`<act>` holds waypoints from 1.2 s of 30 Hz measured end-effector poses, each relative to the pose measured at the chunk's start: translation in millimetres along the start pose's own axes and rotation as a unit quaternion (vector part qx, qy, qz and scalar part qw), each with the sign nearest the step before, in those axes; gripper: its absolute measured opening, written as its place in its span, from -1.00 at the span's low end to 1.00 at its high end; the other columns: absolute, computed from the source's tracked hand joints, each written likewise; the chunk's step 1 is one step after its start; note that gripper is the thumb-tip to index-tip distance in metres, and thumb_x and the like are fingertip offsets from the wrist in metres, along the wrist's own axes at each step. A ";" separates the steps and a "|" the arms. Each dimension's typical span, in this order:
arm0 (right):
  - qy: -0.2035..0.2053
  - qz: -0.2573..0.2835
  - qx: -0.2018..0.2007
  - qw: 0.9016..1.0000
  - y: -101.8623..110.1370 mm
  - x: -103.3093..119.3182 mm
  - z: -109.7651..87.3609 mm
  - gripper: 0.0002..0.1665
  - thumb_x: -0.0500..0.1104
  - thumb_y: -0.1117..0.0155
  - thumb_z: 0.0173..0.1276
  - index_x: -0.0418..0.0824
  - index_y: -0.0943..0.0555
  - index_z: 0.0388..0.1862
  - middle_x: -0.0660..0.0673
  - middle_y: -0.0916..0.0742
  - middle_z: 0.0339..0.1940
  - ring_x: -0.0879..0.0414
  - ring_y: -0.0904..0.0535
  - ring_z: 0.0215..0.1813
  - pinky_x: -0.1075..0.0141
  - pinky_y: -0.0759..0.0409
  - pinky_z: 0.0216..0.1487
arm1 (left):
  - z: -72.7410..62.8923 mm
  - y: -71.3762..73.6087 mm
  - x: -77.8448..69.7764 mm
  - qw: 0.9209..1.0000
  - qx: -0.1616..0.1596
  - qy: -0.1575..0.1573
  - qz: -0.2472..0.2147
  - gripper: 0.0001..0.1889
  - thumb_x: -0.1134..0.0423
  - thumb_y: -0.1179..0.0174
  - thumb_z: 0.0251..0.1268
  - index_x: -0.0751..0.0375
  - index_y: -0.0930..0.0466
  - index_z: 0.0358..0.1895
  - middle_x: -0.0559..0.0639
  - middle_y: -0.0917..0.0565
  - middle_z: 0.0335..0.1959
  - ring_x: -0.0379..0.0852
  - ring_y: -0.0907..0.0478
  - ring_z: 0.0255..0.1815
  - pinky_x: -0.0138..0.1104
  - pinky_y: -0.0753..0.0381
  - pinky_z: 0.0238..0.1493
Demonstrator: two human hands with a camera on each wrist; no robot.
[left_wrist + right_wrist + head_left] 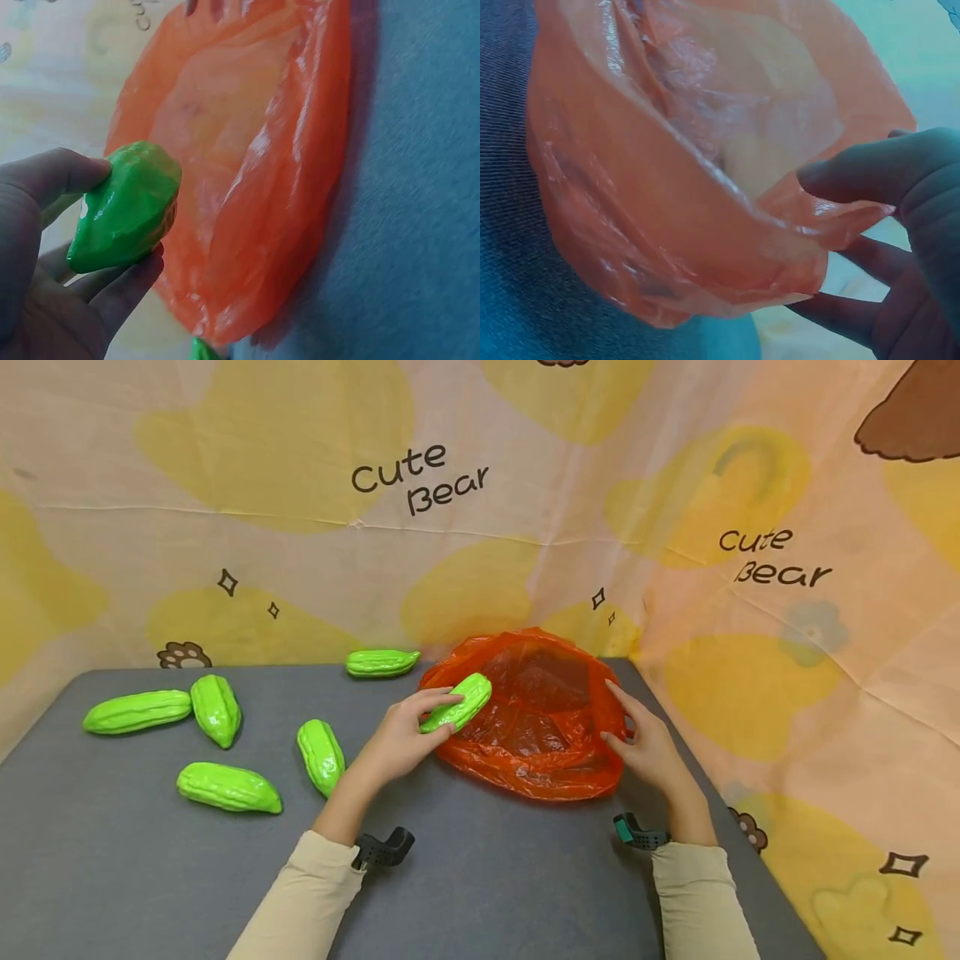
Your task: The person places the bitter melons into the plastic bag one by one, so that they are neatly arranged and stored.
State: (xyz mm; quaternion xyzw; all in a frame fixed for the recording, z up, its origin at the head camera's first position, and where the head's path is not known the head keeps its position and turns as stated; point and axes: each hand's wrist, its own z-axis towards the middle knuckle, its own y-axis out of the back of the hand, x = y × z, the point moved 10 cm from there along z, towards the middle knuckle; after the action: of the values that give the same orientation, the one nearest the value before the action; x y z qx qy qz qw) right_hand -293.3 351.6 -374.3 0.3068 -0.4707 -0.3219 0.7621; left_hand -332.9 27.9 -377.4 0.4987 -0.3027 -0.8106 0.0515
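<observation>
Between thumb and fingers, my left hand [397,737] holds a bright green, ridged bitter melon [467,700] at the left side of the bag's mouth. The orange-red plastic bag [525,779] stands on the table with its wide mouth facing me. At the bag's right rim, my right hand [658,752] pinches the thin plastic. The right wrist view shows the thumb [855,171] inside the rim and other fingers outside, behind the plastic. From the left wrist, the held bitter melon [129,210] overlaps the bag [262,202].
Several more bitter melons lie on the grey table [480,893]: one at the back [381,663], one beside my left forearm [321,756], others farther left, including a front one [228,787]. A printed cloth wall [300,552] rises behind the table and along its right side.
</observation>
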 end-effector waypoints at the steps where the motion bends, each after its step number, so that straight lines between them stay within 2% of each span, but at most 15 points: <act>1: 0.004 -0.005 -0.004 1.000 0.0 1.1 0.9 -0.04 -0.40 -0.38 0.29 -0.04 -0.24 0.62 -0.30 -0.46 0.51 -0.06 -0.65 -0.05 0.27 -0.69 -0.38 | 0.4 -2.3 -0.2 1.000 0.000 -0.002 0.001 -0.56 0.30 -0.29 0.32 0.06 -0.63 0.27 0.10 -0.55 0.40 0.14 -0.48 0.43 0.06 -0.56 0.31; 3: 0.010 -0.006 -0.012 1.000 0.5 3.3 2.6 -0.06 -0.44 -0.35 0.28 -0.05 -0.28 0.60 -0.31 -0.49 0.48 0.13 -0.54 -0.38 0.38 -0.50 -0.56 | 1.2 -6.9 0.7 1.000 0.001 -0.003 0.002 -0.57 0.28 -0.29 0.33 0.05 -0.63 0.27 0.09 -0.54 0.41 0.14 -0.47 0.44 0.05 -0.56 0.31; 4: 0.013 -0.006 -0.017 1.000 1.1 4.4 3.3 -0.07 -0.46 -0.34 0.27 -0.05 -0.29 0.59 -0.31 -0.50 0.47 0.21 -0.45 -0.47 0.40 -0.41 -0.61 | 1.9 -9.3 2.2 1.000 0.001 -0.001 0.001 -0.57 0.27 -0.29 0.34 0.04 -0.63 0.28 0.08 -0.53 0.41 0.13 -0.46 0.45 0.04 -0.56 0.31; 7: 0.013 0.000 -0.025 1.000 2.4 6.9 4.6 -0.08 -0.49 -0.29 0.27 -0.04 -0.31 0.58 -0.31 -0.52 0.46 0.38 -0.22 -0.67 0.41 -0.32 -0.68 | 3.5 -16.2 8.6 1.000 -0.004 0.010 0.004 -0.58 0.25 -0.29 0.36 0.02 -0.62 0.28 0.08 -0.51 0.43 0.12 -0.44 0.46 0.03 -0.54 0.34; 11: 0.007 0.001 -0.037 0.999 4.4 8.2 5.0 -0.09 -0.49 -0.27 0.28 -0.04 -0.31 0.58 -0.31 -0.54 0.44 0.43 -0.14 -0.71 0.40 -0.29 -0.69 | 5.4 -26.6 14.7 1.000 -0.008 0.021 0.011 -0.57 0.25 -0.28 0.38 0.01 -0.61 0.29 0.08 -0.50 0.44 0.14 -0.41 0.48 0.06 -0.48 0.39; 12: 0.003 0.003 -0.039 0.999 4.6 7.7 5.0 -0.09 -0.49 -0.27 0.30 -0.04 -0.30 0.59 -0.31 -0.59 0.37 0.41 -0.09 -0.74 0.40 -0.28 -0.69 | 6.0 -29.4 14.8 1.000 -0.007 0.019 0.012 -0.57 0.25 -0.28 0.37 0.01 -0.61 0.30 0.09 -0.50 0.43 0.15 -0.41 0.48 0.08 -0.47 0.40; 16: -0.009 0.001 -0.051 0.999 7.1 6.4 3.6 -0.10 -0.46 -0.29 0.30 -0.05 -0.30 0.59 -0.31 -0.65 0.25 0.35 -0.19 -0.67 0.40 -0.33 -0.65 | 9.9 -40.6 14.5 1.000 0.002 0.022 0.013 -0.57 0.24 -0.28 0.38 0.02 -0.61 0.31 0.10 -0.49 0.44 0.15 -0.40 0.49 0.08 -0.42 0.44; 18: -0.015 0.000 -0.050 0.999 6.8 5.4 2.6 -0.10 -0.45 -0.29 0.31 -0.05 -0.29 0.59 -0.30 -0.68 0.10 0.33 -0.25 -0.61 0.39 -0.34 -0.64 | 11.9 -44.1 14.5 1.000 0.005 0.025 0.014 -0.57 0.24 -0.29 0.38 0.03 -0.61 0.30 0.10 -0.48 0.44 0.16 -0.40 0.49 0.08 -0.42 0.44; 22: -0.025 0.001 -0.043 0.999 3.7 2.8 1.1 -0.10 -0.43 -0.28 0.33 -0.03 -0.26 0.61 -0.26 -0.64 -0.10 0.33 -0.23 -0.62 0.39 -0.33 -0.64 | 17.6 -48.2 16.3 0.999 0.006 0.040 0.018 -0.57 0.26 -0.30 0.37 0.03 -0.61 0.30 0.11 -0.48 0.44 0.16 -0.40 0.49 0.08 -0.42 0.44; 24: -0.027 0.006 -0.042 0.999 2.4 1.5 0.7 -0.10 -0.43 -0.28 0.33 -0.02 -0.26 0.61 -0.28 -0.67 -0.04 0.33 -0.20 -0.66 0.39 -0.32 -0.66 | 22.2 -51.2 17.9 0.999 0.009 0.045 0.022 -0.57 0.25 -0.30 0.37 0.02 -0.61 0.30 0.10 -0.48 0.45 0.16 -0.40 0.49 0.07 -0.40 0.46; 26: -0.028 0.014 -0.041 0.999 0.7 1.2 0.3 -0.10 -0.44 -0.27 0.33 -0.02 -0.27 0.61 -0.31 -0.67 0.11 0.33 -0.20 -0.69 0.38 -0.32 -0.67 | 27.3 -54.2 19.3 0.998 0.014 0.048 0.030 -0.57 0.24 -0.29 0.38 0.03 -0.61 0.30 0.10 -0.48 0.45 0.16 -0.40 0.48 0.05 -0.40 0.47; 29: -0.026 0.023 -0.041 0.999 -1.4 2.0 0.7 -0.10 -0.45 -0.27 0.33 0.00 -0.28 0.60 -0.33 -0.62 0.26 0.28 -0.26 -0.65 0.39 -0.33 -0.68 | 34.2 -56.1 21.8 0.998 0.013 0.053 0.042 -0.58 0.25 -0.30 0.37 0.04 -0.62 0.29 0.10 -0.50 0.43 0.16 -0.42 0.47 0.03 -0.40 0.48; 36: -0.013 0.015 -0.052 0.998 -3.3 5.8 3.1 -0.09 -0.48 -0.28 0.29 -0.02 -0.31 0.58 -0.26 -0.59 0.37 0.10 -0.45 -0.35 0.42 -0.36 -0.64 | 41.5 -55.9 28.0 0.996 0.012 0.067 0.058 -0.58 0.27 -0.30 0.36 0.06 -0.63 0.27 0.12 -0.51 0.42 0.15 -0.44 0.45 0.01 -0.43 0.45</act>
State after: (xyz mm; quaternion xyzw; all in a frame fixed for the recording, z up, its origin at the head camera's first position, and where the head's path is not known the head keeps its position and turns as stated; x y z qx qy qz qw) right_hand -294.8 344.6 -372.7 0.2553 -0.4678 -0.3386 0.7755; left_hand -369.5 80.7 -416.2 0.5341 -0.3364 -0.7674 0.1129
